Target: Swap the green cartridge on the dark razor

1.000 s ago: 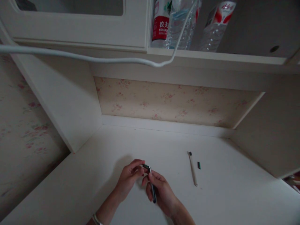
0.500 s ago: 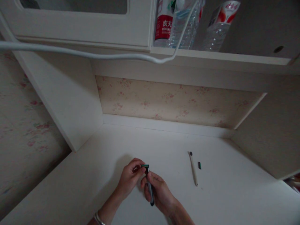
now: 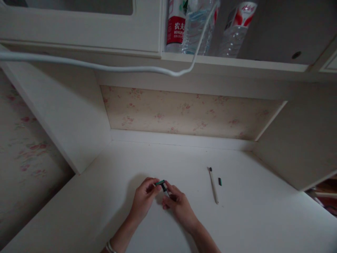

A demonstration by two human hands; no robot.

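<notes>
Both my hands meet over the white desk, near its front middle. My left hand pinches the green head of a small razor between thumb and fingertips. My right hand is curled round the razor's dark handle, which is mostly hidden under its fingers. A bracelet shows on my left wrist.
A pale stick with a dark tip lies on the desk to the right, with a small dark cap beside it. Water bottles stand on the shelf above. A white cable hangs across the cabinet front.
The razor's handle, which stuck out below my right hand, is now tucked under the fingers. Both hands have shifted slightly away from me, still joined on the razor.
</notes>
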